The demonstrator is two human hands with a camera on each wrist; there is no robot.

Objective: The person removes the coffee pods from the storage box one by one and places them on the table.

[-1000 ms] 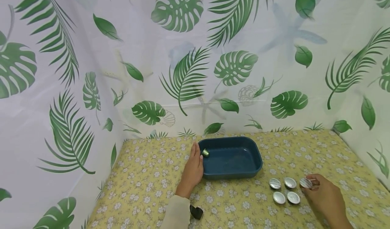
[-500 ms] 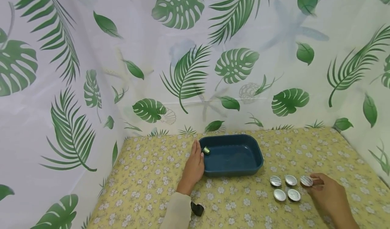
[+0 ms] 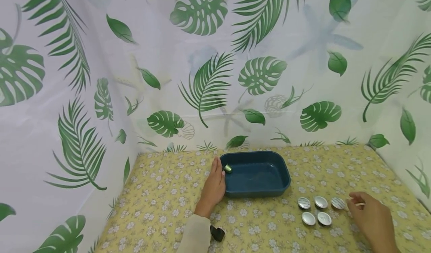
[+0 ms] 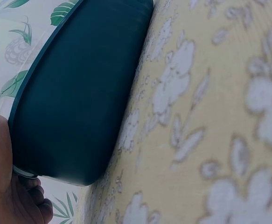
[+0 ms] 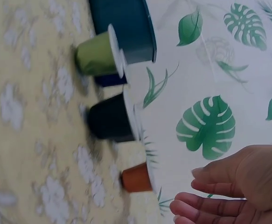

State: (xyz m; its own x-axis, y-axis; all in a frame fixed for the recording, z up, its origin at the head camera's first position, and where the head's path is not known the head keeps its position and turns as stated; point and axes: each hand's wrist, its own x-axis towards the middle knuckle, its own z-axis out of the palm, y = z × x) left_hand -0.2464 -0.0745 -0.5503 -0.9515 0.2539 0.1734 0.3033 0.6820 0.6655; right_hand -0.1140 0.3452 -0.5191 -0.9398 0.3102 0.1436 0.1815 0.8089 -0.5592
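Observation:
Several coffee capsules stand lid-up on the table at right, foil lids showing in the head view, among them the back row's right-end capsule [image 3: 338,203]. Just right of it, my right hand [image 3: 372,215] is apart from the capsules and holds nothing, thumb and fingers loosely bent. In the right wrist view, a green capsule [image 5: 96,55], a black capsule [image 5: 110,119] and an orange capsule [image 5: 138,178] stand beyond the fingers. My left hand [image 3: 213,183] lies with straight fingers along the left wall of a dark blue plastic basin [image 3: 256,194]. A small green capsule [image 3: 227,168] lies tipped inside it.
A yellow flowered cloth covers the table [image 3: 161,193]. Behind and at the sides hangs a white leaf-print curtain [image 3: 215,95]. A black strap end [image 3: 217,233] sticks out beside my left sleeve [image 3: 195,234].
My right hand has let go of the back row's right-end capsule and drawn back to the right. That capsule stays in the row. My left hand has kept its place at the basin.

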